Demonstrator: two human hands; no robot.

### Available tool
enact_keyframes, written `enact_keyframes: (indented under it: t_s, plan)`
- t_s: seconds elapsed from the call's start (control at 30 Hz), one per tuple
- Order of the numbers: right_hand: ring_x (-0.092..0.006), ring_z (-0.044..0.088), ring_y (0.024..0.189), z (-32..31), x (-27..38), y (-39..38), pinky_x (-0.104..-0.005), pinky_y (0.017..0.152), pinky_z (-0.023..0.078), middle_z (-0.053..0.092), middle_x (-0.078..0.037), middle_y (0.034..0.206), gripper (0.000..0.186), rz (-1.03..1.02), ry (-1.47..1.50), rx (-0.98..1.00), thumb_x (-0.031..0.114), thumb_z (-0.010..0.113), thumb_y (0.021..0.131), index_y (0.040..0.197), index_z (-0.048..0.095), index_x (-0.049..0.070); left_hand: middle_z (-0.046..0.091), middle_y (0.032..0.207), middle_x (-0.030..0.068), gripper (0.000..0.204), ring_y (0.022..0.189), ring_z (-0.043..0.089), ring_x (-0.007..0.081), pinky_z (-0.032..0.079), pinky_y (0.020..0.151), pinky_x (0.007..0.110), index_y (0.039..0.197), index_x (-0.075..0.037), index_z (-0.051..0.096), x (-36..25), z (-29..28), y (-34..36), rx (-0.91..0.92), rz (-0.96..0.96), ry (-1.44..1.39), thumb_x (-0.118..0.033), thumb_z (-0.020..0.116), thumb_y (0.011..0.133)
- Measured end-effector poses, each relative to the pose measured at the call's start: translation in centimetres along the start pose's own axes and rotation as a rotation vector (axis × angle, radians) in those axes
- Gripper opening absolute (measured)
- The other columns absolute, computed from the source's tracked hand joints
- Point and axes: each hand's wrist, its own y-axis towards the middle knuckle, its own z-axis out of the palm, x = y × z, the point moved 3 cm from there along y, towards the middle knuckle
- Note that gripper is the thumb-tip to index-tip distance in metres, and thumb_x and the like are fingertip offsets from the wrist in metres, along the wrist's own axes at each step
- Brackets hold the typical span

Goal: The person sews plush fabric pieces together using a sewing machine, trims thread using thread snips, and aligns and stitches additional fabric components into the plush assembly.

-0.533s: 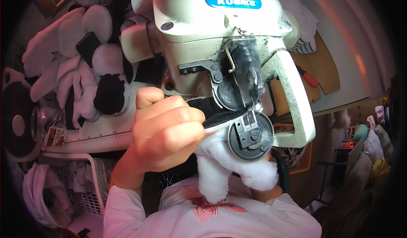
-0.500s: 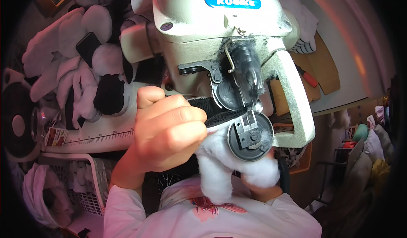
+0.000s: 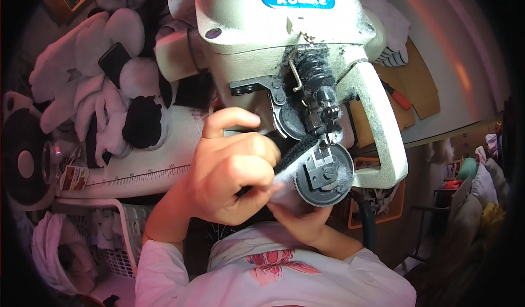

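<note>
A cream sewing machine stands before me, dusted with dark lint around its needle parts. Its toothed feed disc lies just below the needle. A black and white plush piece runs into the disc's left side, its black pile edge uppermost. My left hand is curled and pinches this piece left of the disc, with the index finger raised and bent. Under the disc, my right hand grips the lower white part; some of its fingers are hidden behind the fabric and disc.
White plush pieces and a dark phone lie on the table at left. A white plastic basket stands below the ruled table edge. The curved machine guard arm borders the disc's right; behind it are cardboard and a red-handled tool.
My left hand has shifted right toward the disc and lifted its index finger. My right hand has come up into view under the disc. The white legs of the plush piece no longer hang visibly below.
</note>
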Motion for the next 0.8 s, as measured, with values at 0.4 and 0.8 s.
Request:
enact_keyframes:
  t_s: [0.4, 0.8]
  plan:
    - [-0.0195, 0.062, 0.101, -0.5, 0.6, 0.8, -0.0319, 0.090, 0.048, 0.061, -0.013, 0.111, 0.067, -0.076, 0.031, 0.212, 0.000, 0.077, 0.064, 0.124, 0.047, -0.006, 0.067, 0.080, 0.0066, 0.037, 0.061, 0.057, 0.0178, 0.035, 0.063, 0.030, 0.091, -0.010, 0.050, 1.0, -2.9, -1.5, -0.104, -0.061, 0.207, -0.005, 0.081, 0.070]
    - [-0.0201, 0.057, 0.104, -1.9, 0.8, 3.5, -0.0317, 0.088, 0.047, 0.052, -0.013, 0.117, 0.078, -0.250, -0.006, 0.177, -0.002, 0.078, 0.063, 0.129, 0.038, -0.003, 0.065, 0.080, 0.0036, 0.037, 0.062, 0.055, 0.0168, 0.035, 0.064, 0.031, 0.085, -0.010, 0.049, -0.1, 0.0, 0.0, -0.161, -0.002, 0.247, -0.003, 0.080, 0.069]
